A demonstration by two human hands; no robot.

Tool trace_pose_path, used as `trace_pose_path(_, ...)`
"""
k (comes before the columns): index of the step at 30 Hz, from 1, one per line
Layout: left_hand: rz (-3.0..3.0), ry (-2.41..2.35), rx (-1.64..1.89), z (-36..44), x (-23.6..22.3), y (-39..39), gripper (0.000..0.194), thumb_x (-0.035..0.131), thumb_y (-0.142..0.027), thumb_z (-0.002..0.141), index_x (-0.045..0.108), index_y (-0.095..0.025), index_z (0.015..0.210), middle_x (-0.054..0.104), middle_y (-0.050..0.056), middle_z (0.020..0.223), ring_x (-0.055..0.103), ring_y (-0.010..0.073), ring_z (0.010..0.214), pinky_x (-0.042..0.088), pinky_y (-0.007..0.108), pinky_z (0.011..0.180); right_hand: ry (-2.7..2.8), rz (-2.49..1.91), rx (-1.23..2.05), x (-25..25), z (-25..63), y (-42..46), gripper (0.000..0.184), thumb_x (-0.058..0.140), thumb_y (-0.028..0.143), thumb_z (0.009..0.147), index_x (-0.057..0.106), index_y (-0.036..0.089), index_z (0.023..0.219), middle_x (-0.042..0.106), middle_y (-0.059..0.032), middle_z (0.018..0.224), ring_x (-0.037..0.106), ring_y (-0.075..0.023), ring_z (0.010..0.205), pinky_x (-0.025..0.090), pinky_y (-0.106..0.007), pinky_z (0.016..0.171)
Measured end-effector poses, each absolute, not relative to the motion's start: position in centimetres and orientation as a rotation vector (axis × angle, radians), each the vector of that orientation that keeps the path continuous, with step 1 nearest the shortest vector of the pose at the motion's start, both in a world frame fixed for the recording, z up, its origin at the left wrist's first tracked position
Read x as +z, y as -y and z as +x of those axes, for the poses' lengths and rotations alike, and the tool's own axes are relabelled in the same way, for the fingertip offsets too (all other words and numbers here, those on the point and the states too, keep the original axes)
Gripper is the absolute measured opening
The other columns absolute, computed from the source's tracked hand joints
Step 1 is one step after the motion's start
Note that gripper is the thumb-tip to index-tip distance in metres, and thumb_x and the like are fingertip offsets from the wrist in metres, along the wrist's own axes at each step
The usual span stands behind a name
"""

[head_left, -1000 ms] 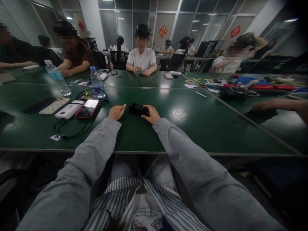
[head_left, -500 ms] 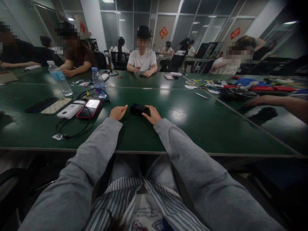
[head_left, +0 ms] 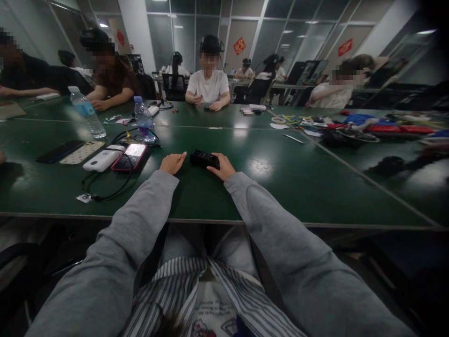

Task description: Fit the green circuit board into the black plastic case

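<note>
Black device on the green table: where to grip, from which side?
Probably the right end of the black device, pinched across its narrow width, from the right: its long body lies roughly sideways, and the right hand holds that end.

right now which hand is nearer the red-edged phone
Left. The left hand is right of the red-edged phone, apart from it; the right hand is farther right, on the black device.
</note>
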State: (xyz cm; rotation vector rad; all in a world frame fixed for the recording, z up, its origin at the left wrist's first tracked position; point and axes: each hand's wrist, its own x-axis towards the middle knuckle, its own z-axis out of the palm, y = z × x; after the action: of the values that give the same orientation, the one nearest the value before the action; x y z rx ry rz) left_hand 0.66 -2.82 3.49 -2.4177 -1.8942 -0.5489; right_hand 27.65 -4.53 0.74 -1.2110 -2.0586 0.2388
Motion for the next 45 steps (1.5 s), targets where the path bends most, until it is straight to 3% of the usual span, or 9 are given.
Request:
trace_pose_path(8,-2.423,1.862,-0.562,0.57,3.29,2.67,0.075,0.010,-0.063,0.102,0.065,-0.020,0.073,0.073,0.011,0.083,0.067,0.0250,0.080,0.031,0.032,0.061,2.056,-1.227,0.244,0.92,27.55,4.60,0.059,0.071,0.036,0.083,0.049,0.019,0.134,0.060,-0.0162,0.131,0.056,-0.0338,0.122,0.044,-0.056,0.107)
trace_pose_path(25,-2.451,1.861,-0.599,0.65,3.68,3.11,0.075,0.011,-0.062,0.102,0.064,-0.021,0.071,0.073,0.010,0.083,0.067,0.0235,0.078,0.033,0.031,0.063,2.044,-1.217,0.270,1.19,27.57,4.80,0.058,0.074,0.032,0.080,0.050,0.022,0.132,0.063,-0.0135,0.126,0.062,-0.0321,0.118,0.049,-0.055,0.102)
trace_pose_path(30,-2.440,1.855,-0.580,0.62,3.44,2.88,0.074,0.011,-0.062,0.102,0.064,-0.021,0.071,0.073,0.011,0.083,0.067,0.0245,0.078,0.031,0.032,0.062,2.057,-1.212,0.266,1.40,27.40,5.07,0.055,0.071,0.029,0.081,0.050,0.018,0.131,0.063,-0.0169,0.127,0.062,-0.0326,0.119,0.050,-0.054,0.100)
trace_pose_path(45,-2.426,1.865,-0.562,0.61,3.39,2.89,0.070,0.015,-0.060,0.103,0.066,-0.021,0.074,0.072,0.011,0.084,0.068,0.0261,0.081,0.032,0.032,0.063,1.940,-1.154,0.288,1.33,27.20,5.15,0.056,0.069,0.034,0.081,0.048,0.017,0.130,0.063,-0.0180,0.127,0.061,-0.0328,0.121,0.053,-0.052,0.099)
